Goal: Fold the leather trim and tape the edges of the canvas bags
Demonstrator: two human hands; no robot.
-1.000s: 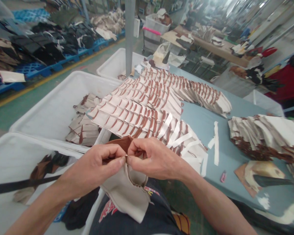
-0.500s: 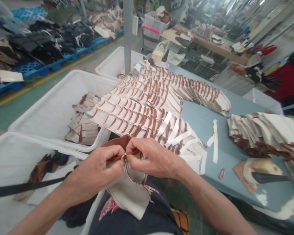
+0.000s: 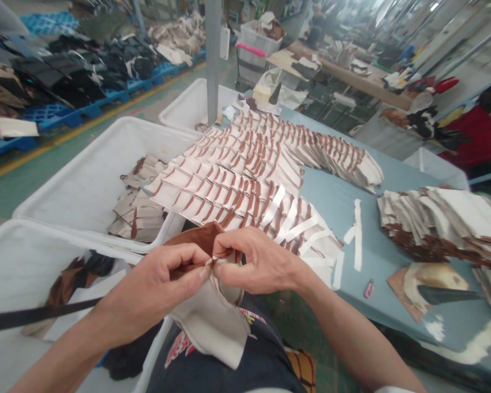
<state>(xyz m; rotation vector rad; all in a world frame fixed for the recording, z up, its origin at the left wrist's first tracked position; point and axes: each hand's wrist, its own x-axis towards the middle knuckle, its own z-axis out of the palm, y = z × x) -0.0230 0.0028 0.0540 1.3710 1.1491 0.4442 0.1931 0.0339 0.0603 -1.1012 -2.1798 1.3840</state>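
Observation:
Over my lap hangs a sewn leather piece (image 3: 221,327), off-white on the front with a brown face (image 3: 196,236) showing behind. My left hand (image 3: 163,286) pinches its upper edge between thumb and forefinger. Close against it, my right hand (image 3: 256,262) pinches the same edge, the fingertips of both hands nearly touching. What lies right between the fingertips is too small to make out. Just beyond my hands, rows of overlapping off-white pieces with brown edges (image 3: 213,188) cover the near part of the blue-grey table (image 3: 327,188).
White strips (image 3: 288,218) lie on the rows and table. At the right are a stack of pieces (image 3: 442,218), a tape dispenser-like object (image 3: 437,284) and a small pink item (image 3: 369,289). White bins (image 3: 85,158) stand at my left, by a grey post (image 3: 212,65).
My hands have shifted slightly along the piece's edge, and my left fingers are less curled. The hanging off-white part has swung a little to the left.

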